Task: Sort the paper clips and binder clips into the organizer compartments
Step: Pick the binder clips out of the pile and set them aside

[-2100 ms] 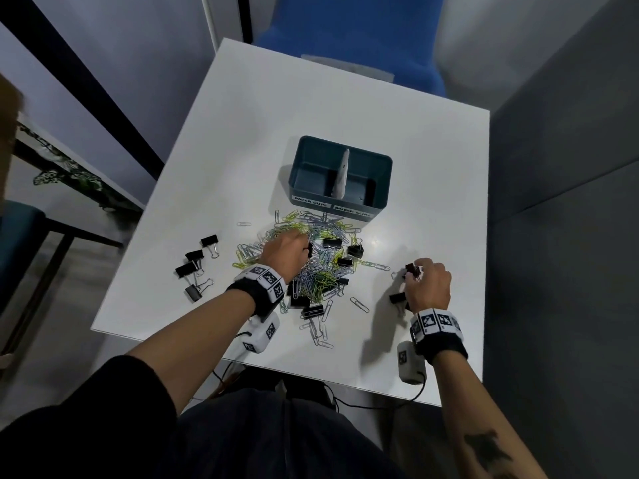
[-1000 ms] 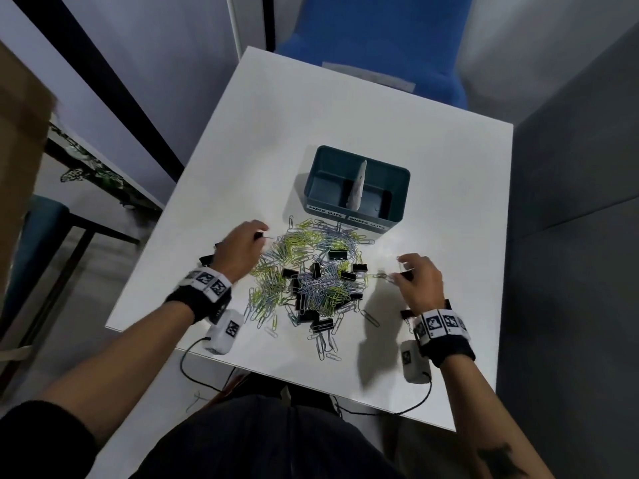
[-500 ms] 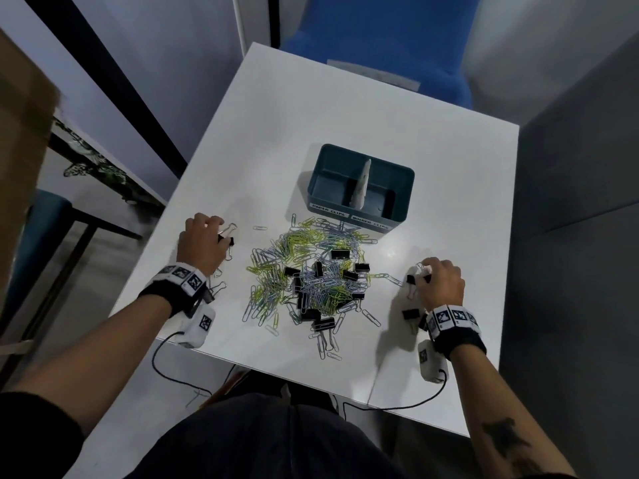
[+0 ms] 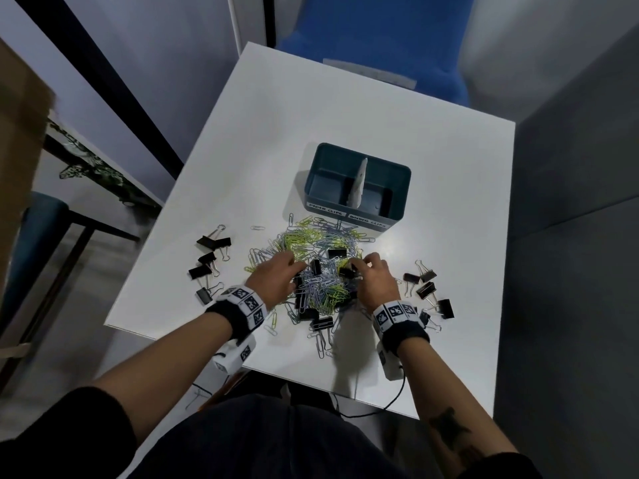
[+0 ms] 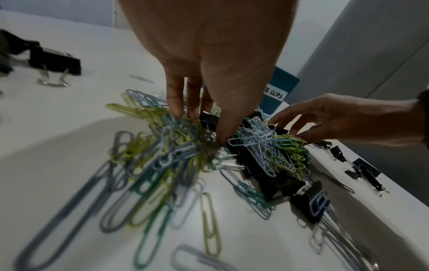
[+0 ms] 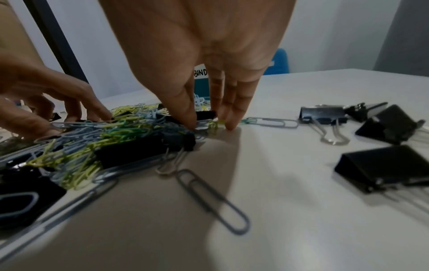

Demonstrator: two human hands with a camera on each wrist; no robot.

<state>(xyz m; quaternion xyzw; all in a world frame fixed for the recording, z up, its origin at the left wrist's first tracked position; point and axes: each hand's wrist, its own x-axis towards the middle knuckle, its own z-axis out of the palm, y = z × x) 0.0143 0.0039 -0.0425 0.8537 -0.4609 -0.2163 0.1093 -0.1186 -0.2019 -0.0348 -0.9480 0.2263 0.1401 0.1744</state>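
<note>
A mixed pile of coloured paper clips (image 4: pixel 313 247) and black binder clips lies in front of the teal organizer (image 4: pixel 401 174), whose two compartments are labelled for paper clips and binder clips. My left hand (image 4: pixel 294 267) reaches into the pile's left side; in the left wrist view its straight fingers (image 5: pixel 176 108) and thumb touch the clips around a black binder clip (image 5: pixel 207 119). My right hand (image 4: pixel 358 269) is at the pile's right side. In the right wrist view it (image 6: pixel 209 122) pinches a black binder clip (image 6: pixel 205 115) between thumb and fingers.
Several binder clips (image 4: pixel 209 261) lie in a group left of the pile and several more (image 4: pixel 428 292) lie to the right. A white divider (image 4: pixel 358 183) stands in the organizer. A blue chair (image 4: pixel 373 36) is beyond the table's far edge (image 4: pixel 345 69).
Both hands have come in from the side groups of binder clips to the central pile. The right hand now pinches a clip in the pile.
</note>
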